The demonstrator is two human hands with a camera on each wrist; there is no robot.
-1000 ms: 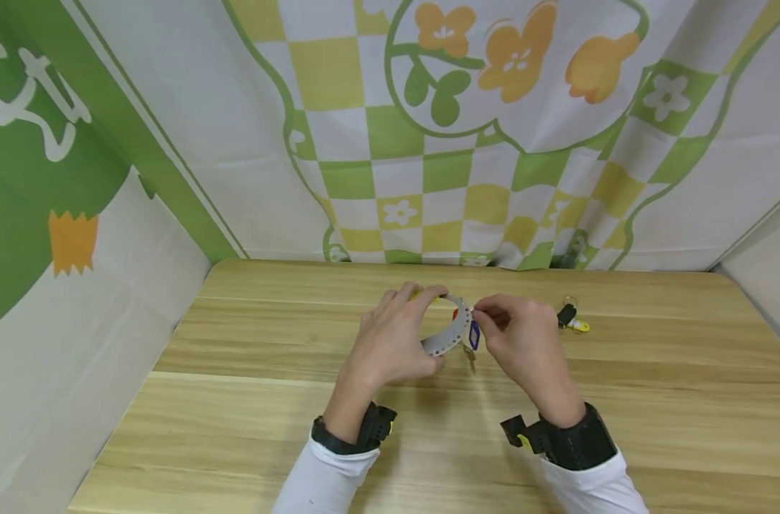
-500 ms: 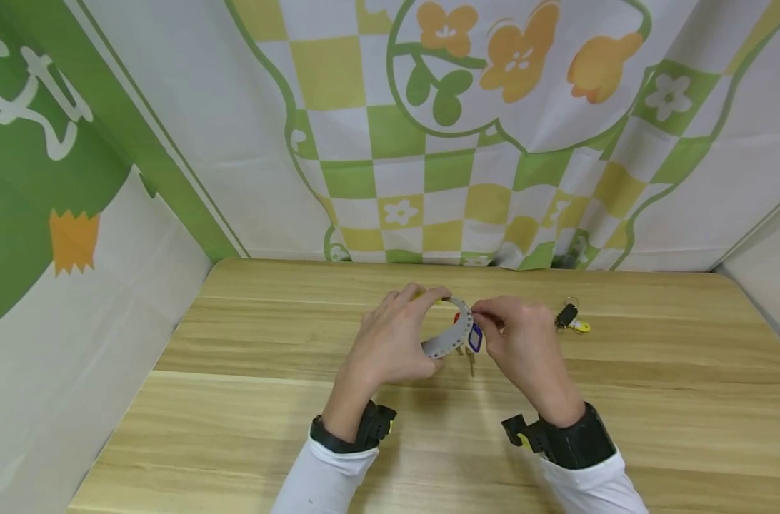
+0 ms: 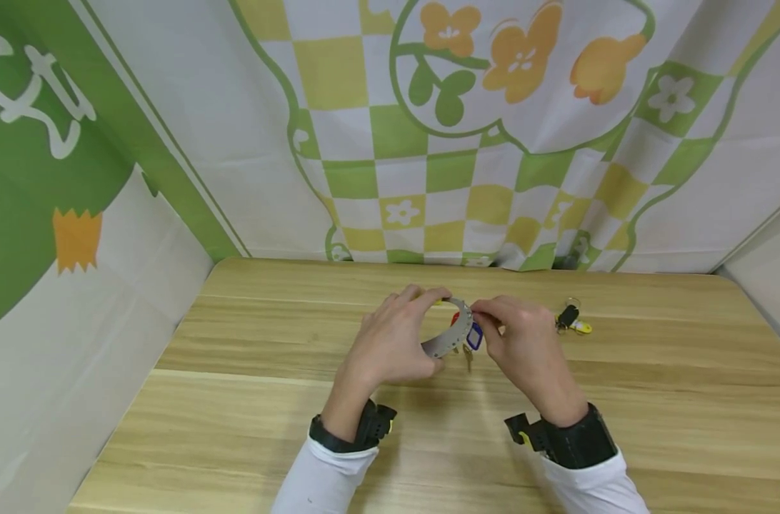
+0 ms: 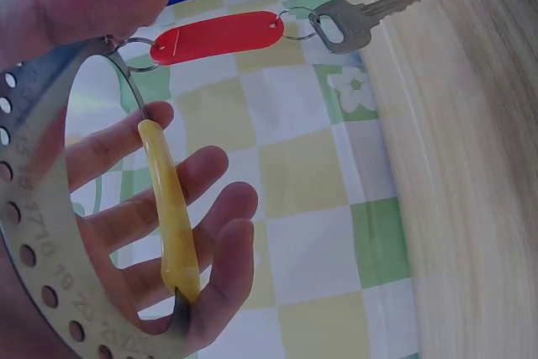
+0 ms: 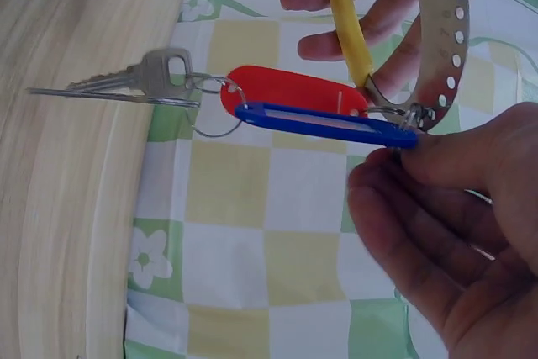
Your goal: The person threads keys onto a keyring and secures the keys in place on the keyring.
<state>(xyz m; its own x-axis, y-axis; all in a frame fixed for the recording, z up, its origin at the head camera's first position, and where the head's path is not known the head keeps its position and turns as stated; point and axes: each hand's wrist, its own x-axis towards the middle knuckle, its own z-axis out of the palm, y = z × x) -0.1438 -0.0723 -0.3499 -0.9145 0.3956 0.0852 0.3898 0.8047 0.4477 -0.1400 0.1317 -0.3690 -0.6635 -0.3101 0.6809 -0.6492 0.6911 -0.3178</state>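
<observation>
My left hand grips a round metal key holder, a numbered band with a row of holes and a yellow handle. From the band hangs a red key tag on a small ring, with a silver key at its other end. Beside it is a blue-framed key tag, also with a key at its far end. The thumb and fingers of my right hand pinch the blue tag's ring end against the band's edge. The fingertips partly hide that ring.
On the wooden table, right of my right hand, lies a black key fob with a yellow tag. A checked, flowered curtain hangs along the table's back edge.
Both hands stay almost in place. The blue tag and the keys below the band have swung slightly; the right hand keeps its pinch at the band.
</observation>
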